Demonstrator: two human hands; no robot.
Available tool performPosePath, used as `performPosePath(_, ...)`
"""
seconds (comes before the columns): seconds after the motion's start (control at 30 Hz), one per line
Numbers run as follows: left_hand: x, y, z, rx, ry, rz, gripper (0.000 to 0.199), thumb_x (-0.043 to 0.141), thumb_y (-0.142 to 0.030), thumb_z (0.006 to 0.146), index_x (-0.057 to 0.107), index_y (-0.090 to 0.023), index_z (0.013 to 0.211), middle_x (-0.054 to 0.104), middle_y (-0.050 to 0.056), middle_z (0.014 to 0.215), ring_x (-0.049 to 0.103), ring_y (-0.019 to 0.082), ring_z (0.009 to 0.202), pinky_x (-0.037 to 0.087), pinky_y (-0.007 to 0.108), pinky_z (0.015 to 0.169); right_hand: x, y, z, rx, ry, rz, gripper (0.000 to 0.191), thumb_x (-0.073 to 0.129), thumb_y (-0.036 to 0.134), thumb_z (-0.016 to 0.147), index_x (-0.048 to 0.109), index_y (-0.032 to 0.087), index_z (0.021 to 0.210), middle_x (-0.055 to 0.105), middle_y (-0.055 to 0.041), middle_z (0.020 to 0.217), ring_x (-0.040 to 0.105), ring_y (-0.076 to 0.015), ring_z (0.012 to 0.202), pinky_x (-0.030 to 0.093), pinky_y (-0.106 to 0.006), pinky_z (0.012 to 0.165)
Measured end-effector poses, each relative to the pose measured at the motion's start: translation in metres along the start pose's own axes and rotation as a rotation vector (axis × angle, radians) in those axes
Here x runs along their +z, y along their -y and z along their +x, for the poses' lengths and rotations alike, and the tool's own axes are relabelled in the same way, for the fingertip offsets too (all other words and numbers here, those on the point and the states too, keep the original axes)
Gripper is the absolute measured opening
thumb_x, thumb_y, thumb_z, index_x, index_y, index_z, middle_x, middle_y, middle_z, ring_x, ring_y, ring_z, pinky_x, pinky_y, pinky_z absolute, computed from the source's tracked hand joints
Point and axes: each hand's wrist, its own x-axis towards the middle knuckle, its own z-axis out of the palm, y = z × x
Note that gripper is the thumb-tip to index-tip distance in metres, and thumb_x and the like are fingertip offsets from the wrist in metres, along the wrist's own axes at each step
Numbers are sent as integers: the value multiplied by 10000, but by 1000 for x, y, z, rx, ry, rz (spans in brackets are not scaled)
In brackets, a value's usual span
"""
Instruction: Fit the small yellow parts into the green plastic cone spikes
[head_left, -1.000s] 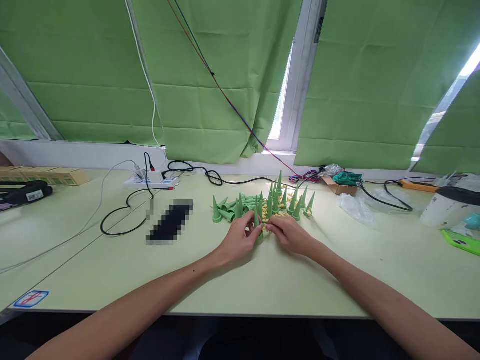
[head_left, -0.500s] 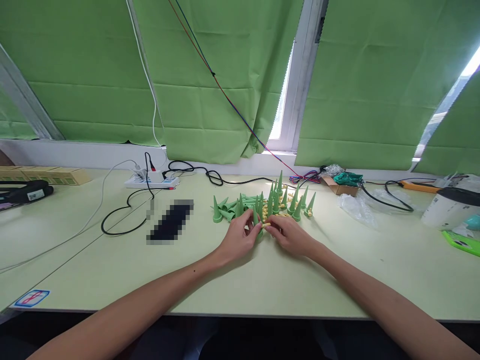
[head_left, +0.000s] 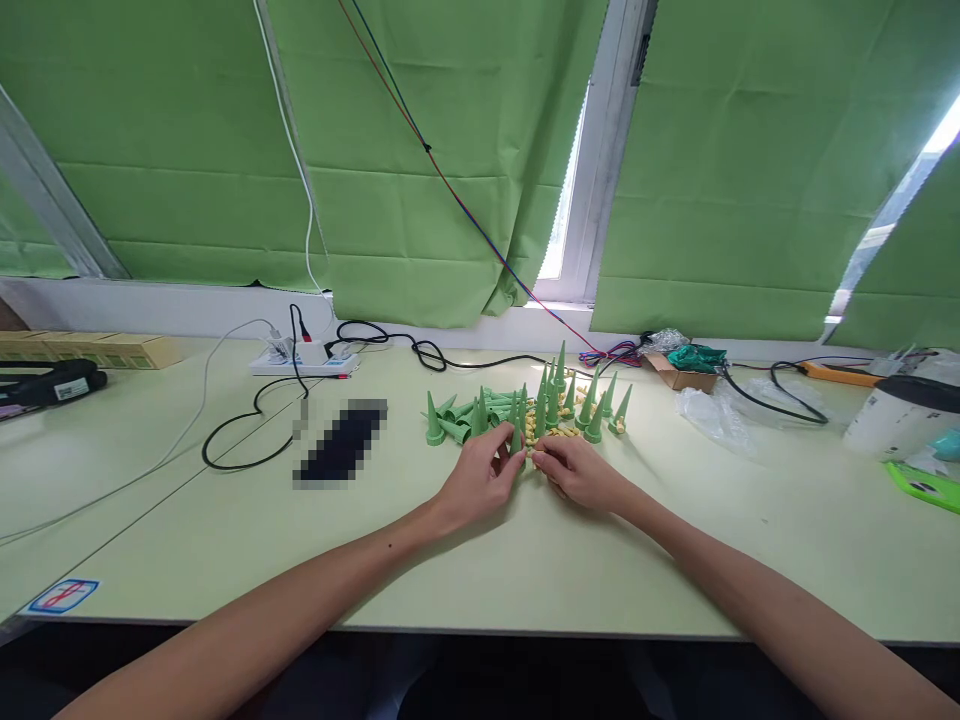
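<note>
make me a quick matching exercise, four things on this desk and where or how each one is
1. left hand
2. power strip
3. teal bag
4. cup

a. at a cardboard box
b. white, with a black lid
c. holding a green cone
d. has plugs in it

Pairs: 1-c, 2-d, 3-a, 4-b
</note>
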Motion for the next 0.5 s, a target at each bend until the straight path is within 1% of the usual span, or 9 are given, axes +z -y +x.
performPosePath(0.13, -1, -1, 0, 27, -2, 25, 125, 511, -296, 921, 569, -189, 892, 525, -11, 685, 490, 142, 626, 347, 251, 519, 3, -3, 0, 86, 80, 254, 410, 386, 447, 1016, 374, 224, 672, 379, 73, 484, 412, -102, 402, 336, -237, 433)
performPosePath(0.23, -1, 0, -1, 46, -4, 38, 119, 510, -286, 921, 568, -186, 890, 526, -10, 690, 495, 140, 632, 342, 249, 514, 4, -5, 0, 121, 104, 397, 420, 419, 504, 996, 402, 221, 687, 384, 78, 509, 434, -98, 380, 349, -235, 405)
performPosePath(0.4, 0, 0, -1, 54, -16, 44, 113, 525, -282, 917, 578, -182, 909, 540, -9, 694, 504, 132, 618, 376, 248, 525, 4, -5, 1, 119, 73, 426, 420, 472, 513, 971, 443, 208, 684, 453, 57, 546, 450, -95, 390, 353, -230, 394)
performPosePath(0.5, -1, -2, -1, 87, -15, 10, 119, 549, -244, 890, 587, -185, 987, 601, 10, 776, 531, 126, 635, 436, 245, 561, 4, -5, 2, 103, 34, 427, 408, 488, 497, 969, 447, 205, 687, 462, 56, 543, 453, -91, 389, 346, -222, 391)
